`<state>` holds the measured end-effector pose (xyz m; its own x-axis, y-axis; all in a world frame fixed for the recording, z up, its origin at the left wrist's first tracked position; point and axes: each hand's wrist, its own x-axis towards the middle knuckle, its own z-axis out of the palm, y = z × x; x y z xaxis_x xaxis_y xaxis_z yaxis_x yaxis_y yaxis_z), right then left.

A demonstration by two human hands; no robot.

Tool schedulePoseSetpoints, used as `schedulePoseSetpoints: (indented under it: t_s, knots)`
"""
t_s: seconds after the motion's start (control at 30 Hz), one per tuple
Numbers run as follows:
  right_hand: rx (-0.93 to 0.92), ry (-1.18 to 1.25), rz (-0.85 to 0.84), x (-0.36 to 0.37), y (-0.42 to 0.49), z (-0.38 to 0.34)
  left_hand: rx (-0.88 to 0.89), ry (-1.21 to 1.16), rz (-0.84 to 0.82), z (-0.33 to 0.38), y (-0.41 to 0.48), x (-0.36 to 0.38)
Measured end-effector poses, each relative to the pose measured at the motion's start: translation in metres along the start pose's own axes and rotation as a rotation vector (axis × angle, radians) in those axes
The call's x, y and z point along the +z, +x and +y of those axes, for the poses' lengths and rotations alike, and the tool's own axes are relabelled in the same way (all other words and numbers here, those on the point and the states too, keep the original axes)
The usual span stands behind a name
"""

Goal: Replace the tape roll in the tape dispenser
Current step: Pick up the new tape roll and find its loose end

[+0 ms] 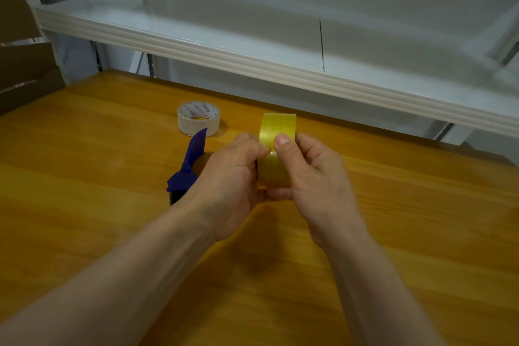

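A yellowish tape roll [276, 132] stands on edge above the wooden table [393, 219], held between both hands. My right hand [311, 177] grips it from the right, thumb pressed on its outer face. My left hand [233, 180] holds its left side, fingertips at the tape surface beside that thumb. A blue tape dispenser [188, 168] lies on the table just left of my left hand, partly hidden by it, its toothed blade at the near end. A second, clear roll [198, 118] with a printed core lies flat behind the dispenser.
A white shelf [252, 62] overhangs the table's far edge. Brown cardboard [25, 73] leans at the far left. The table's front and right parts show bare wood.
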<state>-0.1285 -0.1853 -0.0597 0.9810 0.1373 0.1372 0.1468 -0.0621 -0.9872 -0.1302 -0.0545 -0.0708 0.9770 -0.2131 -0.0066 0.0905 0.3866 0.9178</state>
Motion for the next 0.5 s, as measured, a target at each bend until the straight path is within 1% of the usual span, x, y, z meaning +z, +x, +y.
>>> schedulePoseSetpoints:
  t_s: [0.1, 0.33, 0.5]
  knots:
    - [-0.004, 0.022, 0.005, 0.0001, -0.0001, -0.0015, 0.041, 0.060, -0.014, -0.0030, 0.0007, 0.0009]
    - [-0.019, 0.004, 0.019, -0.0007, -0.0015, -0.0023, 0.024, 0.034, -0.007, -0.0024, 0.0019, -0.0010]
    - [-0.027, 0.028, 0.031, 0.0009, -0.0009, -0.0018, 0.084, 0.069, 0.006, -0.0041, 0.0024, 0.0004]
